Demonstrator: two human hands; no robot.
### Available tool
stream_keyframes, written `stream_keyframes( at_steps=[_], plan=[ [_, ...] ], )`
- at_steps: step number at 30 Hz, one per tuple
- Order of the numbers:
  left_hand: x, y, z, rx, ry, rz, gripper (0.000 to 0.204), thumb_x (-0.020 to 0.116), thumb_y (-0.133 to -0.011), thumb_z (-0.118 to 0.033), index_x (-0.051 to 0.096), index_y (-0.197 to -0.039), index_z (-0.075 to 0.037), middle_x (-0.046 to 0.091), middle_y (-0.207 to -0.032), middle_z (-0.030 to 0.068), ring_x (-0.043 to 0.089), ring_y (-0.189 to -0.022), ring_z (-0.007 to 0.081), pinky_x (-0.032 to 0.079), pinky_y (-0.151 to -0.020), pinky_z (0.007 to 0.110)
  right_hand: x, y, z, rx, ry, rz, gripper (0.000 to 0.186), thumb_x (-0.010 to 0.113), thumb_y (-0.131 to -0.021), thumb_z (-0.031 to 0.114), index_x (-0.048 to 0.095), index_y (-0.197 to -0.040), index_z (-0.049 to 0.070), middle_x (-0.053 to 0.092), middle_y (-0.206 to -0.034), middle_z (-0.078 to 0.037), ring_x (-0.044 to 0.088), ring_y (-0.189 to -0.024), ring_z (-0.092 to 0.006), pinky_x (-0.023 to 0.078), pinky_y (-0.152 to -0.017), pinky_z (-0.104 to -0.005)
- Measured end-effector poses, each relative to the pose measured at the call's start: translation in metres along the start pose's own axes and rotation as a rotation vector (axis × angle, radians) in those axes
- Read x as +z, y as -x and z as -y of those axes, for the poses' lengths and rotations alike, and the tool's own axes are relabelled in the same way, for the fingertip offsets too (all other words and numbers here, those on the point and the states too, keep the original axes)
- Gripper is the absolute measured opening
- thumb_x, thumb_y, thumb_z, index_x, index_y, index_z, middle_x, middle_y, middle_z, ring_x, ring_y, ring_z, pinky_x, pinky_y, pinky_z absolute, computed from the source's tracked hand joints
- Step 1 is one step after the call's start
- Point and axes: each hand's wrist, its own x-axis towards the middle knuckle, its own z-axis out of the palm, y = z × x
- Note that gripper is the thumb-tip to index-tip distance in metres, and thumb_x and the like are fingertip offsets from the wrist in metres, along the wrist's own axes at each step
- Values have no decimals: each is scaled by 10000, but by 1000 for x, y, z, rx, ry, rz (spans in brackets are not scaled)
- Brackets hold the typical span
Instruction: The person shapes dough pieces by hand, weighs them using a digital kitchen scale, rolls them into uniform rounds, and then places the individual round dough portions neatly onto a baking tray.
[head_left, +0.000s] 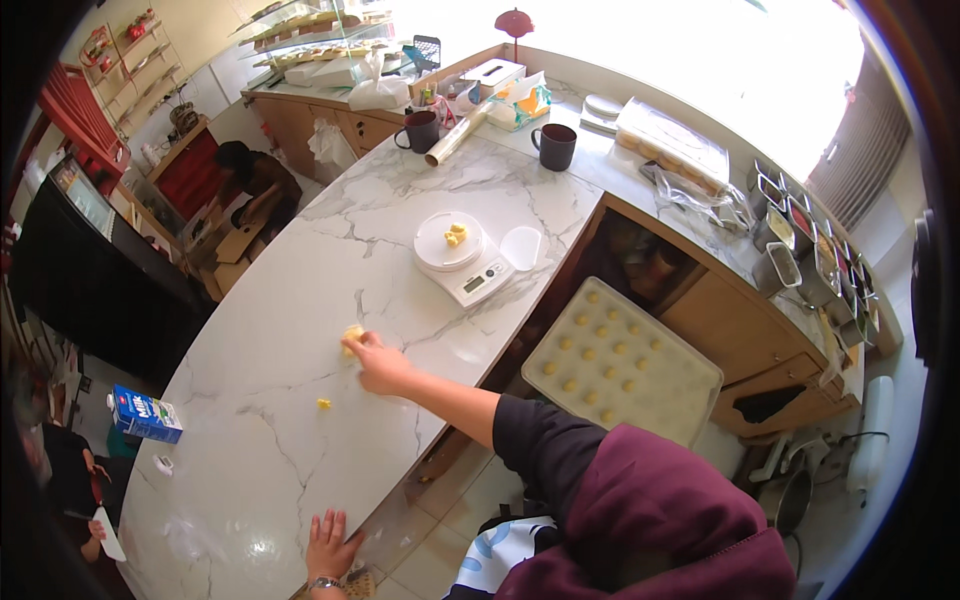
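On the marbled counter [270, 370] the left hand [327, 548] rests, fingers spread, while the right hand [378, 364] pinches a yellow dough lump [351, 334] (a small scrap [324, 404] lies near). A white scale [488, 270] bearing dough pieces [456, 235] stands between lump and dark mugs [557, 149]; a blue carton [146, 415] sits at the opposite edge, a tray [670, 405] of pale balls [619, 349] beside the counter.

Fingers [360, 348] of the right hand [385, 370] pinch yellow dough [351, 334]; the left hand [328, 548] rests on the marbled table [255, 345].

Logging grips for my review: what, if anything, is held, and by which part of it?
The right hand appears to pinch a yellow dough lump by its near side. The left hand holds nothing, resting on the marbled countertop.
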Motion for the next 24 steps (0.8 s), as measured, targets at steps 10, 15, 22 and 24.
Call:
stream_keyframes(
  at_steps=[10,15,22,24],
  plan=[
    [17,25,3,-11,130,89,148,567,-800,-159,628,-896,-64,361,-1436,185,316,-1335,378,246,-1095,558,3,57,-54,-606,338,-69,161,551,-839,154,544,-996,118,518,-1014,-89,579,-878,-261,481,-712,-408],
    [11,17,3,-33,128,85,185,584,-799,-167,631,-968,-110,377,-1423,195,326,-1320,408,256,-1089,556,53,37,-18,-578,24,164,105,563,-802,124,528,-896,94,550,-829,-98,574,-814,-284,460,-702,-404],
    [20,34,9,-127,207,182,216,600,-797,-157,628,-1010,-134,384,-1409,217,347,-1291,450,266,-1082,557,-13,36,-56,-662,121,309,124,565,-744,63,525,-853,108,533,-860,-94,552,-840,-277,423,-779,-385],
    [21,33,10,-129,214,197,227,597,-802,-163,622,-1026,-135,377,-1417,212,335,-1301,445,260,-1086,554,7,10,-49,-720,136,156,118,558,-756,68,522,-861,109,526,-865,-92,544,-865,-269,409,-807,-386]
  ],
)
